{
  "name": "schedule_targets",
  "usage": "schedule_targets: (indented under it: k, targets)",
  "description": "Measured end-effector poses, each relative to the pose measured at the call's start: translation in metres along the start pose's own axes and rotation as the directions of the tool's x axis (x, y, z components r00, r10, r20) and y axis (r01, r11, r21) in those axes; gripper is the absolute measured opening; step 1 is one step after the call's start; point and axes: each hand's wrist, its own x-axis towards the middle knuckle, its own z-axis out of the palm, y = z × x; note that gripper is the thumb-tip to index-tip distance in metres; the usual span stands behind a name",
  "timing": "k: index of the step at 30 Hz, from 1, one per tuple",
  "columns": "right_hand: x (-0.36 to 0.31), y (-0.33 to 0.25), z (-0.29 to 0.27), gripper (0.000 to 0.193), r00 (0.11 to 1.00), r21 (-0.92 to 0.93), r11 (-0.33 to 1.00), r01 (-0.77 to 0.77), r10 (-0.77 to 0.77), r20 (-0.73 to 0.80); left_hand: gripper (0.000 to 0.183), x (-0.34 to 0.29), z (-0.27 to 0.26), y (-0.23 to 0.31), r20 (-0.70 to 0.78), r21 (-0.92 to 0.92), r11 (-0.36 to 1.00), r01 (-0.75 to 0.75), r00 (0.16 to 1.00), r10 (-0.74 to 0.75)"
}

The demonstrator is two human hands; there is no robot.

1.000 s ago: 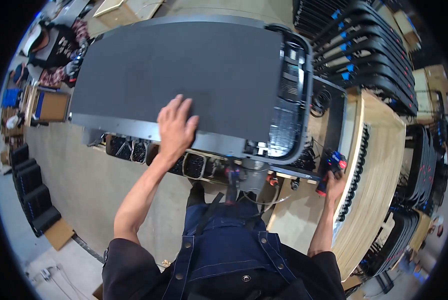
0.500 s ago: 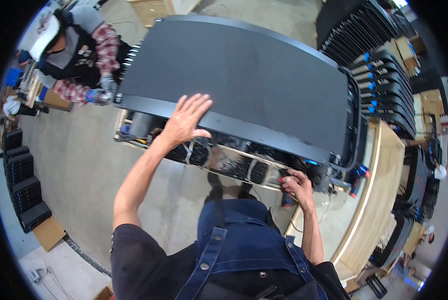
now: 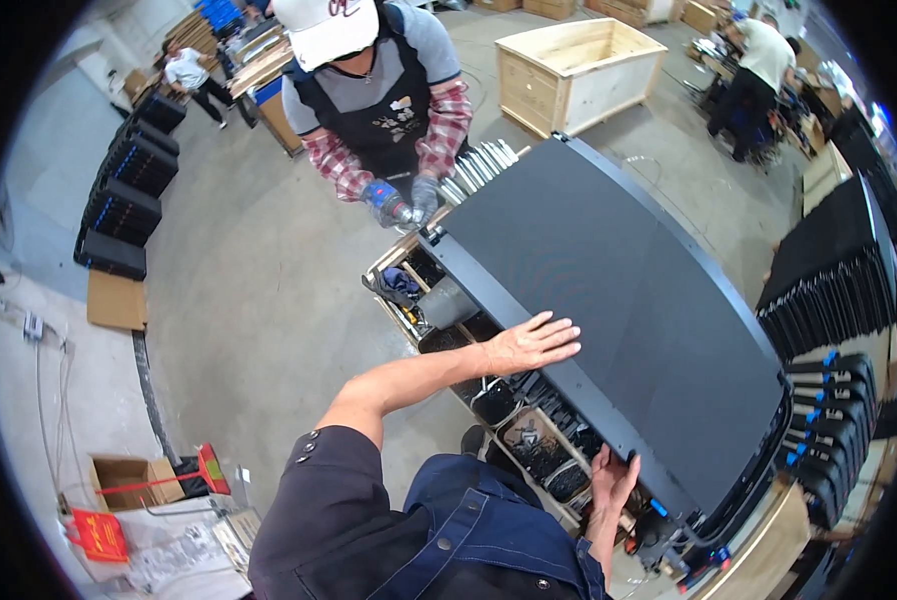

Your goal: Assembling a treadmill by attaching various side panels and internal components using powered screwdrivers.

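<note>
A long treadmill deck [image 3: 619, 290] with a dark belt and dark side rails lies in front of me, slanting from upper left to lower right. My left hand [image 3: 531, 345] rests flat on its near rail, fingers stretched over toward the belt. Farther right, my right hand [image 3: 612, 487] is against the rail's near edge with thumb and fingers apart; no tool shows in it. Below that edge runs a wooden tray of compartments, where small metal parts [image 3: 531, 440] lie in one bin. A grey cylinder [image 3: 447, 303] sits near the tray's far end.
At the deck's far end a co-worker [image 3: 389, 110] in gloves holds a power drill [image 3: 389, 203]. Behind stands a wooden crate [image 3: 579, 85]. Black stacks [image 3: 124, 215] line the left; black frames [image 3: 834, 440] stand right. A red-and-blue tool [image 3: 707, 568] is at lower right.
My view has swung left, bringing the co-worker and crate further in. My right hand has moved from the tray's tools up to the rail edge; my left hand stays flat on the deck.
</note>
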Motion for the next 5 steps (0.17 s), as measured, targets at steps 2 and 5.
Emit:
schedule_targets:
  k: [2,5]
  targets:
    - [0.001,-0.005,-0.005,0.045,0.993,-0.017,0.998,-0.059,0.061,0.098,0.060,0.000,0.006,0.000,-0.026,0.000,1.000,0.008,1.000,-0.008]
    - [0.008,-0.013,-0.013,0.056,0.974,-0.056,0.986,-0.154,0.162,0.160,0.058,0.002,0.009,-0.005,0.009,0.007,1.000,0.005,1.000,-0.005]
